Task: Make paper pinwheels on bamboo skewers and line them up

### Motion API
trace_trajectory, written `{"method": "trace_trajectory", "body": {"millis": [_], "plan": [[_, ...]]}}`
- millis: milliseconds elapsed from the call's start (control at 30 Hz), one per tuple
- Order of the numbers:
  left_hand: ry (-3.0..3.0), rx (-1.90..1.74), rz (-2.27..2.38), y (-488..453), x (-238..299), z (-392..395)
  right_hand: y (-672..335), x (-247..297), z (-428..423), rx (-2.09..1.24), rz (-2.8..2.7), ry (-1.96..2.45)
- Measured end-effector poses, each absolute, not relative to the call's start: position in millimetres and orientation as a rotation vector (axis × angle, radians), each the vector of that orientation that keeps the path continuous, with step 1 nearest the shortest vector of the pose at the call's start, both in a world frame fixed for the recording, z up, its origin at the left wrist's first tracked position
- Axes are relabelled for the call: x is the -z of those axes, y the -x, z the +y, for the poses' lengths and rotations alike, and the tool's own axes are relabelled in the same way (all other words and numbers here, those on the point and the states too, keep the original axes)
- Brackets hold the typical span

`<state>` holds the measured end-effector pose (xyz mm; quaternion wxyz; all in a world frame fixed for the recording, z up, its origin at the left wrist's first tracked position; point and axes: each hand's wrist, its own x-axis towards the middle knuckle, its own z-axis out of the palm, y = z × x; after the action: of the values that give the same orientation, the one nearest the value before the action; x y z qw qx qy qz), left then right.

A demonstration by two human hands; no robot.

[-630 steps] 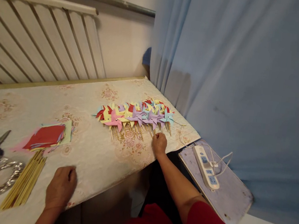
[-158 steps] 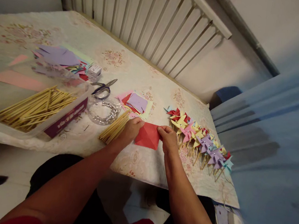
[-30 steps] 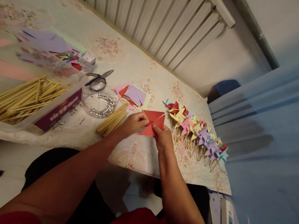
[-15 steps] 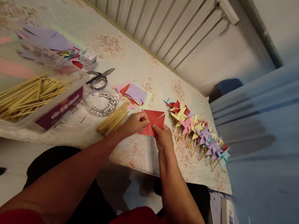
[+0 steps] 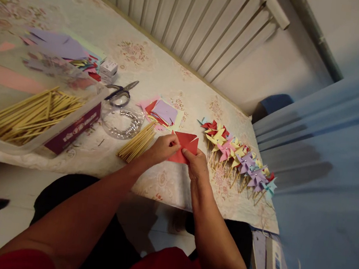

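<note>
A red paper square (image 5: 187, 141) with a slit at its upper right corner is held between my two hands, just above the table's front part. My left hand (image 5: 164, 148) is closed, its fingertips pinching the paper's left side. From the lower right, my right hand (image 5: 197, 161) grips the sheet with the thumb on top. A bundle of thin wooden sticks (image 5: 136, 141) lies beside my left hand. Just beyond the hands is a stack of coloured paper squares (image 5: 164, 112). To the right lie rows of finished paper pinwheels (image 5: 237, 154) on sticks.
Further left are a round clear container of shiny pins (image 5: 122, 123), scissors (image 5: 121, 93), a small white box (image 5: 108, 68) and a plastic bin (image 5: 83, 129) with many sticks. Paper sheets (image 5: 55, 44) lie behind the bin. A radiator (image 5: 180, 21) and blue curtain (image 5: 322, 169) border the table.
Almost nothing differs. My left fingers have shifted very slightly on the red paper, and the whole view has moved a little.
</note>
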<state>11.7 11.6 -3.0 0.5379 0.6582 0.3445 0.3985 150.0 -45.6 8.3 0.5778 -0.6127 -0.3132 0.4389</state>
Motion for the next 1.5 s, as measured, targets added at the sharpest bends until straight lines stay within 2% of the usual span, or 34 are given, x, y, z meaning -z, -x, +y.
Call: {"method": "trace_trajectory", "body": {"millis": [333,500,667,833,1500], "plan": [[-1.471,-0.995,0.769,-15.9,6.2,8.7,-153.2,1.2,-43.1,-0.898,-0.762,1.534],[-1.098,-1.11,0.745,-21.8,6.3,8.3,-154.4,1.9,-42.0,-0.891,-0.721,1.497],[-0.817,-0.947,0.686,-20.6,6.9,7.8,-152.8,2.2,-41.7,-0.913,-0.682,1.466],[-0.794,-0.848,0.549,-23.0,13.6,5.0,-147.0,2.9,-40.4,-0.915,-0.665,1.462],[-0.821,-0.902,0.61,-26.3,23.6,5.6,-137.1,5.0,-40.3,-0.949,-0.66,1.411]]}}
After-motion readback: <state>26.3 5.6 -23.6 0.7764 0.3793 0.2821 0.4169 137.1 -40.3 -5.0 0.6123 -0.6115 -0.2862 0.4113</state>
